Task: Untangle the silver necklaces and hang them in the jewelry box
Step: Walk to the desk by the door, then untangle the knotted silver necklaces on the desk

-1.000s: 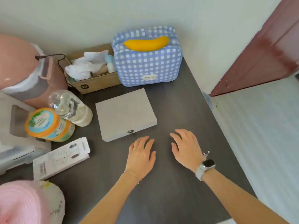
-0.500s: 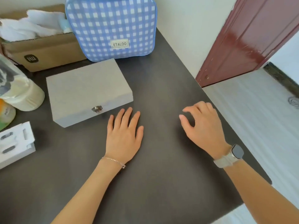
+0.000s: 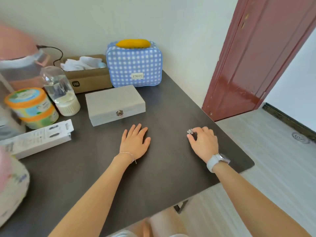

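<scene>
While the dark table [image 3: 171,168] spreads wide under both my arms, the checked blue bag [image 3: 134,65] stands at its far edge against the wall, with a cardboard box [image 3: 89,79] just to its left. Nearer me sits the grey jewelry box [image 3: 114,101], lid down and its small metal clasp [image 3: 119,113] fastened, so nothing can be hung in it yet. My left hand [image 3: 135,142] lies flat on the table just in front of the box, fingers straight and holding nothing. My right hand [image 3: 204,142] is well apart from it, near the table's right edge, fingers curled, with thumb and forefinger pinching a small bunched clump of silver necklaces [image 3: 190,131].

I judge the clump to be the trouble: chains this fine knot tighter if I tug at them, and a link may snap. Working so close to the edge, a slip of my pinch could send them off onto the floor [image 3: 265,168]. Opening the clasp one-handed may also nudge the light box backward.
</scene>
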The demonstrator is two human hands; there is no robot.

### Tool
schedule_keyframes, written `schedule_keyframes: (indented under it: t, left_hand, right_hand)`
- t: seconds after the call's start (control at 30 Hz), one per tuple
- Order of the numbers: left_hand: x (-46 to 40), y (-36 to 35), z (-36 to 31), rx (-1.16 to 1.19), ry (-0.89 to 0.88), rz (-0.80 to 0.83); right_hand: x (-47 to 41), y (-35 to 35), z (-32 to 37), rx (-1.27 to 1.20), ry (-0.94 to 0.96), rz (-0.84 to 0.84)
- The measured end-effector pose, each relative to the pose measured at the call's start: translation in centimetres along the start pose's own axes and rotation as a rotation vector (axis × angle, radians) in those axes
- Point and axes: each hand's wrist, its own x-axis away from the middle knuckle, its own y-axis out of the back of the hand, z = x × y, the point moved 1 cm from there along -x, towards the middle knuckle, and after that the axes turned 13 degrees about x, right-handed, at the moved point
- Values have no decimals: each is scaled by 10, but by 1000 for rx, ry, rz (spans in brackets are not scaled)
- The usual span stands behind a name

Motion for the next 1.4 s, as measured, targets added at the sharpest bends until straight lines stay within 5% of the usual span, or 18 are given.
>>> schedule_keyframes:
  t: [0.17,0.4,0.67,0.8,1.07,1.3,1.4]
  left_hand:
    - [32,10,11,297,-41,-42]
    - [69,34,30,858,40,-211]
    - [76,46,49,997,53,-363]
    - [62,48,60,926,95,-437]
    - [36,46,68,460,19,-245]
    - [34,55,78,997,135,-342]
    - [34,55,77,1053,146,-387]
  right_hand:
    - [6,-7,29,-123,197,-25]
    - [35,-2,103,-615,453,85]
    - [40,0,161,-699,625,121]
    - [30,-8,170,-832,552,116]
    - [1,-16,175,-1086,423,41]
    - [-16,-21,153,-1036,188,-14]
    - [-20,-24,148,-913,132,-33]
